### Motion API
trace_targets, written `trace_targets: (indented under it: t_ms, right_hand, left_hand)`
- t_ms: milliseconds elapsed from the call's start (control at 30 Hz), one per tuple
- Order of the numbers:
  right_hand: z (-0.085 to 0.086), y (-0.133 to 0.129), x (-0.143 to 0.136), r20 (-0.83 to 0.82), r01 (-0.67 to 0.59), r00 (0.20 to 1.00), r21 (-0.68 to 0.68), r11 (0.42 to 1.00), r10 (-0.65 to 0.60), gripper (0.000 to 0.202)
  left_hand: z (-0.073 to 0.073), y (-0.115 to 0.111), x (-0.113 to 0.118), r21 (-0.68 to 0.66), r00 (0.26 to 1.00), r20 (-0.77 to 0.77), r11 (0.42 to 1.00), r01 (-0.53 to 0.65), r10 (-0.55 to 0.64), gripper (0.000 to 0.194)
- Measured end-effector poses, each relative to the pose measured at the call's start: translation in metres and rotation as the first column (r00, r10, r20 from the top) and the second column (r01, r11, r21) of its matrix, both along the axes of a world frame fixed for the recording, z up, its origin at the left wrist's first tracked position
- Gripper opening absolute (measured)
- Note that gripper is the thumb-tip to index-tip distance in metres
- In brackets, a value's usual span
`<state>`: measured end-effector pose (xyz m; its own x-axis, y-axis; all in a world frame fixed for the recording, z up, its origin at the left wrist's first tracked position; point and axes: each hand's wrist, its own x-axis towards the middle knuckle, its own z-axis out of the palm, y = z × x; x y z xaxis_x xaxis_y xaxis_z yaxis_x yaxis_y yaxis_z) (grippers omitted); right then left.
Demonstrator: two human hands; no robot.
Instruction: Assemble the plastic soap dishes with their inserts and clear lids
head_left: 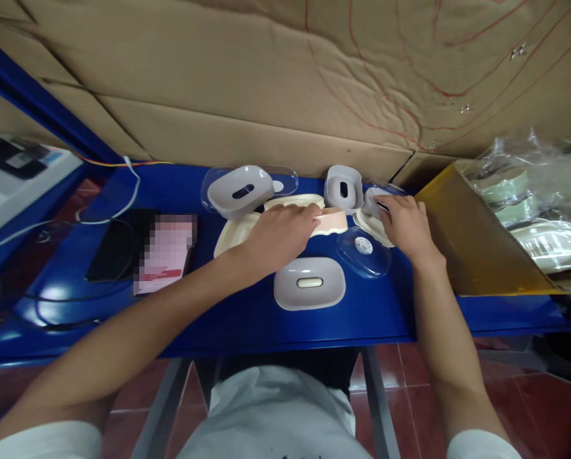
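My left hand (pixel 285 234) is closed on a peach-coloured plastic piece with a wavy cream edge (pixel 332 221). On the right, my right hand (pixel 406 224) has its fingers curled at a small grey oval dish (pixel 372 203), whose far side shows past the fingertips. Cream trays (pixel 232 234) lie partly hidden under my left hand and forearm. Nearest me sits a grey oval dish (pixel 289 290) with a cream bar in its middle slot. A transparent lid (pixel 374 262) with a round white label lies below my right hand.
Toward the back stand a grey slotted dish (pixel 222 191) on transparent plastic and an upright-walled grey dish (pixel 332 191). A cardboard box (pixel 481 255) of bagged dishes borders the right. Leftward lie a phone (pixel 166 255), a black pad (pixel 115 248) and loose cables.
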<state>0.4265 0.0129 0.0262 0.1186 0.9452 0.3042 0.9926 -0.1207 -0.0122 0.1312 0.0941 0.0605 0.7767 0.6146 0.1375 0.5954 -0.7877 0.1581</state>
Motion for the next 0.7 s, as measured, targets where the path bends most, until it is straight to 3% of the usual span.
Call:
trace_targets:
  t_ms: [133,267,333,500,700]
  right_hand:
    - [0.006,-0.001,-0.013,-0.084,-0.069,0.994,-0.006,0.998,0.068,0.037]
    - [0.007,-0.004,-0.03,-0.278,-0.312,0.917,-0.053,0.949,0.286,0.033]
    - [0.004,-0.004,-0.038,-0.29,-0.368,0.895,-0.056,0.928,0.338,0.034]
    - [-0.008,0.001,-0.052,-0.225,-0.359,0.909,0.0,0.933,0.35,0.041]
    - [-0.019,0.014,-0.061,-0.13,-0.168,0.974,0.152,0.974,0.188,0.049]
  left_hand:
    - [0.001,0.004,-0.001,-0.089,0.992,0.127,0.996,0.023,-0.012,0.03]
    - [-0.012,-0.002,-0.001,-0.091,0.976,0.044,0.972,0.217,-0.214,0.029]
    - [-0.018,-0.005,-0.002,-0.1,0.959,0.046,0.953,0.285,-0.281,0.029]
    - [-0.014,-0.009,-0.001,-0.149,0.954,0.058,0.942,0.3,-0.295,0.029]
    - [-0.008,-0.011,0.004,-0.143,0.947,-0.06,0.941,0.306,-0.317,0.03]
